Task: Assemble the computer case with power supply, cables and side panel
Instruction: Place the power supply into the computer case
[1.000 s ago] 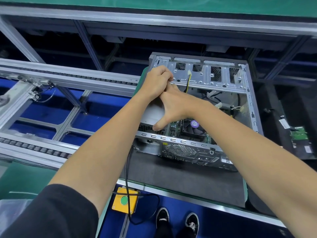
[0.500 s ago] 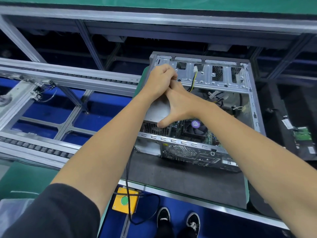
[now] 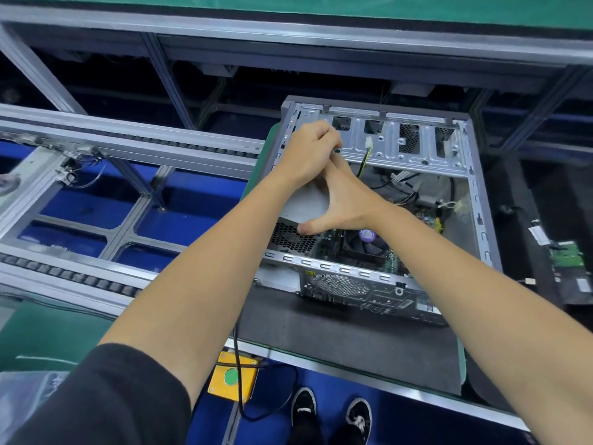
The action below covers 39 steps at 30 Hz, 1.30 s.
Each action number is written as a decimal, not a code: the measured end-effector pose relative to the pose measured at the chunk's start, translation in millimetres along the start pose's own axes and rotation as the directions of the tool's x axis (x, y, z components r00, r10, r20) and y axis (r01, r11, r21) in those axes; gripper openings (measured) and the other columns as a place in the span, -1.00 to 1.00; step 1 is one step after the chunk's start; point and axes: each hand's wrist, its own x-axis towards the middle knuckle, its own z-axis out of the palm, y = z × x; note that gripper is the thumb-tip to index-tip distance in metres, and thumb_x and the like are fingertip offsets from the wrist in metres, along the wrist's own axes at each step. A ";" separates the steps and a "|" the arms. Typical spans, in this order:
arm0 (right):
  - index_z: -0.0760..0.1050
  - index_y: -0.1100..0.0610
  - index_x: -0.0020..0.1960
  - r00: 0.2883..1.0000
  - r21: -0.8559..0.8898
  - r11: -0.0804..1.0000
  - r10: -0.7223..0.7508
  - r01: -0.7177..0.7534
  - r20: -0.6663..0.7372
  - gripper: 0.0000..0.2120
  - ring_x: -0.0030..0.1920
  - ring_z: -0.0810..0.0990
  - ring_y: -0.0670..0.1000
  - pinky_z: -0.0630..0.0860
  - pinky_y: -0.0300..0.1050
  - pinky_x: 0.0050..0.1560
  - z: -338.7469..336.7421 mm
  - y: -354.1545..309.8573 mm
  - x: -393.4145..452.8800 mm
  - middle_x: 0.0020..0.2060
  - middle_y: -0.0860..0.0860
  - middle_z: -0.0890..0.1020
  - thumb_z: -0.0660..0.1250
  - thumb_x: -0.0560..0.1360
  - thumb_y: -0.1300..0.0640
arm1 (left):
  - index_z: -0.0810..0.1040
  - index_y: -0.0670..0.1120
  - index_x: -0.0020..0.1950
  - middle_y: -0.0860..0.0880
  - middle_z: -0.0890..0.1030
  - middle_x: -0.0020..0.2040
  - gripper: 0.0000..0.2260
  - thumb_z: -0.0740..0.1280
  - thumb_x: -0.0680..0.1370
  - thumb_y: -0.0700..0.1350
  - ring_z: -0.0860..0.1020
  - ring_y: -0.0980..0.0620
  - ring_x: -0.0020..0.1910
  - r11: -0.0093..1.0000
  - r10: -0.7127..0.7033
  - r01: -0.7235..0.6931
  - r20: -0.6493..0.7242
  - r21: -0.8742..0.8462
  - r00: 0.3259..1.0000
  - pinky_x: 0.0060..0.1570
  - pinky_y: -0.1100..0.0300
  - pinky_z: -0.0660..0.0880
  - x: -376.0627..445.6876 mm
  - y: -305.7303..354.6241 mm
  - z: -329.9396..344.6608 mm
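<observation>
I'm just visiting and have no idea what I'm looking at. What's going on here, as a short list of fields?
Setting: assembly line bench with a dark mat
Main object: open computer case, side panel off
Inside the case: grey power supply at the left, a cooling fan, loose cables
Left hand: fingers curled, at the case's upper left corner; what it grips is hidden
Right hand: lies on the power supply, thumb at its vented edge
Nearby: yellow button box below the bench, circuit board at right

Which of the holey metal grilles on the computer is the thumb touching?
The dark honeycomb grille inside the case, under the right hand. The silver fan grille on the outside wall is untouched.
</observation>
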 end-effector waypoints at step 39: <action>0.28 -0.04 0.16 0.938 0.184 0.926 0.343 -0.329 -0.051 -0.58 0.32 0.24 0.12 0.25 0.02 0.15 26.4 -38.4 27.1 0.13 -0.01 0.23 0.38 0.50 -0.22 | 0.30 -0.21 0.39 -0.12 0.52 0.11 -0.48 0.39 0.53 -0.03 0.52 -0.03 -0.04 0.806 -0.566 0.565 -0.052 0.177 0.823 -0.14 0.13 0.51 -3.1 -22.9 -49.7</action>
